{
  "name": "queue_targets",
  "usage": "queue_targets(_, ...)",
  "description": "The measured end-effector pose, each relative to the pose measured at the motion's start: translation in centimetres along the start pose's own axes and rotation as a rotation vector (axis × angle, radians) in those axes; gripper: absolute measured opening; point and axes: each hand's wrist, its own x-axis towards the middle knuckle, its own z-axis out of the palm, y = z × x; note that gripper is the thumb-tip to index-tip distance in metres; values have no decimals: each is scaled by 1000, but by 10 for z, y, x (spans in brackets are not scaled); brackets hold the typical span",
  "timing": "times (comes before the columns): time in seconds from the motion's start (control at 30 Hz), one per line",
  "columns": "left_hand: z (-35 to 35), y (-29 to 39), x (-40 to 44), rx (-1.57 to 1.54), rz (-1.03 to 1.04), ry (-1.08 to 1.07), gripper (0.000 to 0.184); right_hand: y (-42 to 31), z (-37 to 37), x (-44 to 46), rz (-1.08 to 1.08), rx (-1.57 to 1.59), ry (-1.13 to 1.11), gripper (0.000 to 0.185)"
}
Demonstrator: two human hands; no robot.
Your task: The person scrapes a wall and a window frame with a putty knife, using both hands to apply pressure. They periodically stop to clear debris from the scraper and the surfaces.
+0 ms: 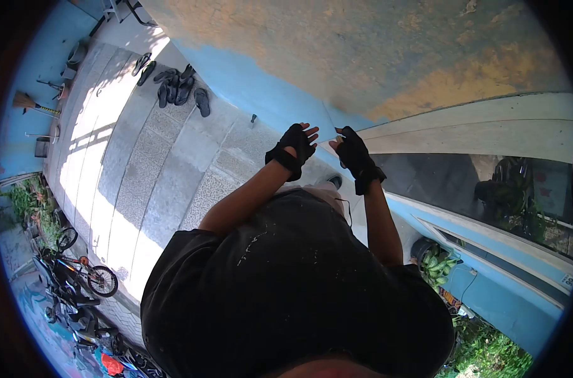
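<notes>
Both of my hands wear black fingerless gloves with wrist straps and are raised in front of my body, beside the lower part of the wall [248,72]. My left hand [294,150] has its fingers spread, with nothing visible in it. A short gap to the right, my right hand [354,154] is turned toward it, fingers partly bent and two fingertips apart. A thin dark line on the wall runs down toward the right fingertips; whether it is a wire or a mark on the wall, I cannot tell. The wall is blue below and patchy brown above.
Several dark sandals [176,85] lie on the paved floor [154,157] by the wall. A window [469,183] with a pale frame is at the right, above a potted plant [434,264]. At the lower left stand a bicycle [88,271] and motorbikes [78,321]; a broom [31,103] leans at the far left.
</notes>
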Motion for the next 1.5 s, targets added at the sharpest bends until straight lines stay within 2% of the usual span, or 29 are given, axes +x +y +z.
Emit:
queue_targets(0.03, 0, 3, 1, 4, -3, -7, 25, 22, -16, -6, -113, -65, 52, 38)
queue_targets(0.07, -1, 5, 2, 30, 17, 2, 23, 8, -32, -28, 65, 40, 82, 39)
queue_targets(0.1, -4, 7, 2, 55, 39, 14, 22, 2, -45, -42, 96, 18, 129, 36)
queue_targets(0.17, -3, 12, -6, 84, 66, 13, 19, 2, -69, -53, 195, 237, 123, 33)
queue_targets(0.2, -2, 14, -10, 113, 94, 7, 16, 1, -68, -50, 195, 239, 125, 33)
queue_targets(0.27, -4, 11, -8, 110, 130, -15, 14, -7, -63, -35, 125, -4, 117, 32)
queue_targets(0.33, -6, 16, -5, 102, 177, -33, 12, 4, -29, 15, 110, 137, -11, 35)
queue_targets(0.37, -4, 19, -2, 180, 230, 57, 12, 17, 0, 50, 116, 184, -35, 38)
queue_targets(0.4, -4, 21, 1, 258, 281, 147, 12, 14, 32, 72, 129, 140, -22, 41)
queue_targets(0.43, -5, 25, 5, 272, 343, 171, 13, 48, 72, 114, 16, -114, 74, 45)
queue_targets(0.53, -18, 43, 13, 292, 418, 181, 19, 50, 115, 138, -54, -35, -18, 46)
queue_targets(0.57, -24, 47, 13, 306, 449, 187, 21, 38, 114, 131, 22, 31, -52, 46)
queue_targets(0.63, -29, 48, 6, 318, 480, 196, 24, 23, 102, 113, 106, 114, -126, 47)
queue_targets(0.7, -23, 48, -20, 97, 502, 119, 29, -1, 73, 79, 160, 165, -140, 47)
queue_targets(0.83, -28, 50, -23, 81, 479, 64, 30, -13, 5, 23, 129, 141, -182, 47)
queue_targets(0.9, -27, 52, -27, 70, 484, 65, 29, -23, -21, -7, 86, 22, -89, 45)
queue_targets(1.03, -38, 54, -28, 66, 546, 58, 25, -24, -47, -31, 125, -17, 46, 35)
queue_targets(1.1, -43, 54, -34, 49, 568, 68, 22, -17, -47, -25, 148, 171, 28, 35)
queue_targets(1.23, -57, 55, -42, 60, 604, 85, 24, -26, -4, 26, 95, 197, -36, 35)
queue_targets(1.33, -69, 57, -43, 54, 638, 132, 27, -44, 73, 106, 89, 188, -31, 41)
queue_targets(1.43, -75, 57, -52, -9, 686, 154, 29, -55, 178, 224, -26, 7, -69, 38)
queue_targets(1.5, -72, 63, -62, -56, 722, 153, 29, -68, 226, 267, -216, -341, -49, 38)
